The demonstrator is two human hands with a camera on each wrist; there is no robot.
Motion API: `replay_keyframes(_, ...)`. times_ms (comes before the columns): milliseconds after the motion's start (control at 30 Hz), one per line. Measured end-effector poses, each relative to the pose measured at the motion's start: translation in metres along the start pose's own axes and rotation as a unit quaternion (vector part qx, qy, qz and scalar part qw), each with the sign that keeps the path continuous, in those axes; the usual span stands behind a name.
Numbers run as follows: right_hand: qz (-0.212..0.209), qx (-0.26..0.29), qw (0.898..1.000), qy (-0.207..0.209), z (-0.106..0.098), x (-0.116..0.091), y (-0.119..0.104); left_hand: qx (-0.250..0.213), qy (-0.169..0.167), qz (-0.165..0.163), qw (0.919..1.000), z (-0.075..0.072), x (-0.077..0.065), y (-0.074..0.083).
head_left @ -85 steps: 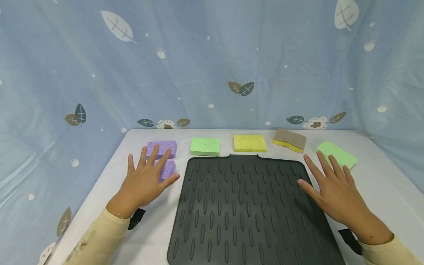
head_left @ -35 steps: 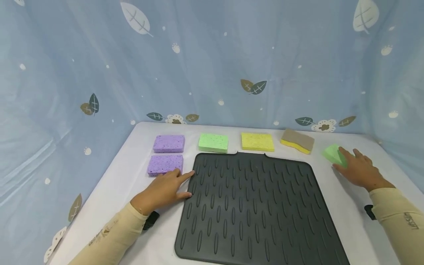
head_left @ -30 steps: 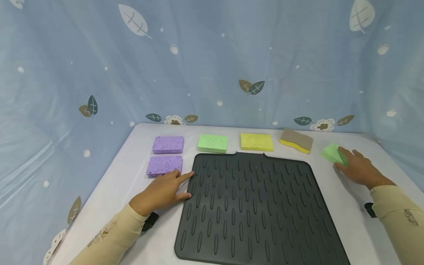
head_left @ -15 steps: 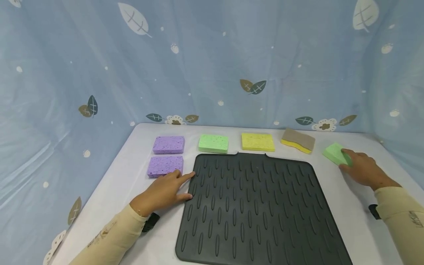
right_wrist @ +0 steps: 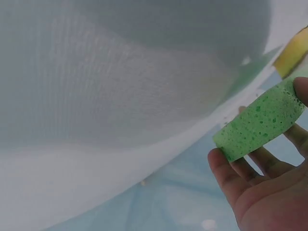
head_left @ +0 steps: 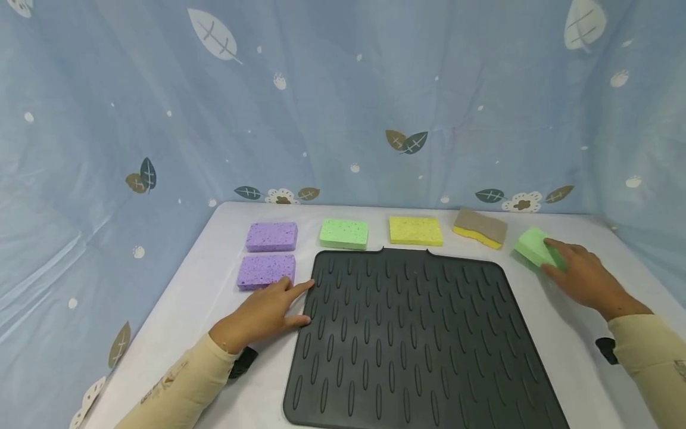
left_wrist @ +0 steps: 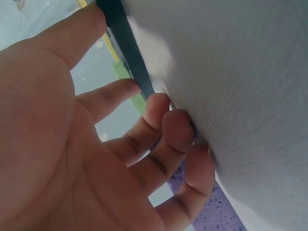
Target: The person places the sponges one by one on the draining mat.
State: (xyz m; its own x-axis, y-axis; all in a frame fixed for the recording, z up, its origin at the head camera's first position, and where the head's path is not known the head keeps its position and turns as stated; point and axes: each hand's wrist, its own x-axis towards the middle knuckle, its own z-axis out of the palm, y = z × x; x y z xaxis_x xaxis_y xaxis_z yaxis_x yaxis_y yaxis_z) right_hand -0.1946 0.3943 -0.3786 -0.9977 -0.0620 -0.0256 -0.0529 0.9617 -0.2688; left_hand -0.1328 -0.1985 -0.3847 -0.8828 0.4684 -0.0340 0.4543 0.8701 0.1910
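My right hand (head_left: 584,279) pinches a light green sponge (head_left: 536,246) by its ends at the right of the table. In the right wrist view that sponge (right_wrist: 260,120) stands clear of the white tabletop, thumb at one end and fingers along its underside. At the left, my left hand (head_left: 262,314) rests by the black ridged mat (head_left: 407,333), index fingertip and thumb tip touching its left edge. The left wrist view shows its other fingers loosely bent against the white cloth. Just behind that hand lies a purple sponge (head_left: 266,271).
Along the back of the table lie another purple sponge (head_left: 271,236), a second green sponge (head_left: 344,233), a yellow sponge (head_left: 415,230) and a yellow sponge with a brown scouring side (head_left: 480,226). A blue leaf-print curtain (head_left: 321,107) hangs behind and at the sides.
Both hands were spread over the table at first. The left came down to the mat's edge; the right took hold of the right-hand green sponge and has now raised it slightly.
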Motion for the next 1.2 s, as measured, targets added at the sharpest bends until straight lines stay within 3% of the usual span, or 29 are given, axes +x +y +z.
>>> replay_keyframes(167, -0.017, -0.005, 1.0, 0.015, -0.003, -0.01, -0.013, -0.023, -0.015, -0.009, 0.9996, 0.0, 0.0, 0.001)
replay_keyframes(400, -0.081, 0.027, 0.996, 0.038, -0.001, -0.019, -0.034, -0.082, -0.045, -0.027, 0.9953, -0.003, 0.001, 0.0)
replay_keyframes(800, -0.167, 0.061, 0.983, 0.049, 0.013, -0.027, -0.063, -0.11, -0.047, -0.022, 0.9926, -0.002, 0.0, 0.0)
replay_keyframes(1200, -0.199, 0.046, 0.978, 0.038, 0.017, -0.03, -0.086, -0.113, -0.05, -0.02, 0.9922, 0.0, 0.0, -0.002)
